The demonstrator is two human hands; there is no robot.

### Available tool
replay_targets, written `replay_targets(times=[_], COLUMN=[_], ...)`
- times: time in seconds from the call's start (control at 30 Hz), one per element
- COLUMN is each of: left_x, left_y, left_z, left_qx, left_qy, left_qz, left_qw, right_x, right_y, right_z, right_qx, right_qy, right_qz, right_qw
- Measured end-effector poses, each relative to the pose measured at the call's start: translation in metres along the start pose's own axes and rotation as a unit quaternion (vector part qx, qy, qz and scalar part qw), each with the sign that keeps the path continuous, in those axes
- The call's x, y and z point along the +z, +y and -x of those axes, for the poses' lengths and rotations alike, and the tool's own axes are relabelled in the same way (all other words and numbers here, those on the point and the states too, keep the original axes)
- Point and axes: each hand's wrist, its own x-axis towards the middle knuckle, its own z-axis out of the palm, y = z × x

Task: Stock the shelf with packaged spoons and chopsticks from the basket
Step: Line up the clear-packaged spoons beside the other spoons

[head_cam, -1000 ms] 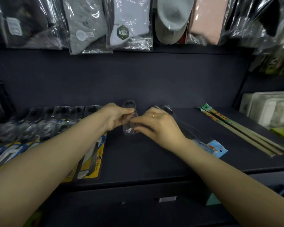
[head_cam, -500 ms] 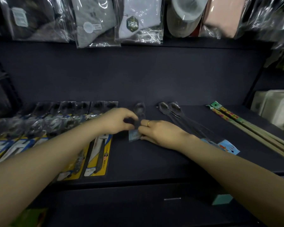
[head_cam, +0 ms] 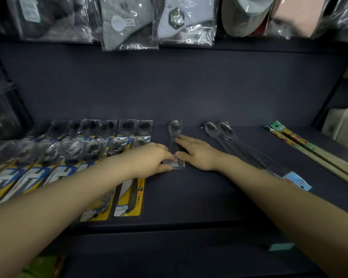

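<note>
A small clear-wrapped spoon pack lies flat on the dark shelf, bowl end toward the back wall. My left hand pinches its near left corner. On the pack's right side rests my right hand, fingers laid along it, a ring on one finger. To the right lie two long-handled spoons in clear wrap with a blue label end. Packaged chopsticks lie at the far right. The basket is out of view.
Rows of yellow-and-blue carded spoon packs fill the shelf's left half, one near the front edge. Bagged socks hang above. White containers stand at the right. Bare shelf lies between my forearms.
The small spoon pack went from held up between both hands to lying flat on the shelf. Both hands lowered with it and now press it down.
</note>
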Motion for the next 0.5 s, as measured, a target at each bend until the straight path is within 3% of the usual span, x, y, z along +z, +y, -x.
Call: replay_targets(times=[0.2,0.3,0.4,0.47,0.5], left_x=[0.003,0.006,0.001,-0.007,-0.011], left_y=[-0.005,-0.001,0.006,0.012,0.015], left_z=[0.004,0.005,0.001,-0.005,-0.009], left_qx=[0.017,0.0,-0.002,0.009,0.016], left_qy=[0.025,0.045,0.154,0.198,0.207], left_qz=[0.024,0.003,0.006,0.032,0.044], left_qw=[0.999,0.999,0.988,0.98,0.977], right_x=[0.003,0.001,-0.014,-0.029,-0.035], right_y=[-0.012,-0.012,0.006,0.03,0.044], right_z=[-0.014,-0.013,0.001,0.02,0.033], right_qx=[0.044,0.041,0.044,0.125,0.184], right_qy=[-0.016,-0.021,0.094,0.183,0.191], right_qz=[0.071,0.044,-0.038,0.0,0.043], right_qw=[0.996,0.998,0.994,0.975,0.963])
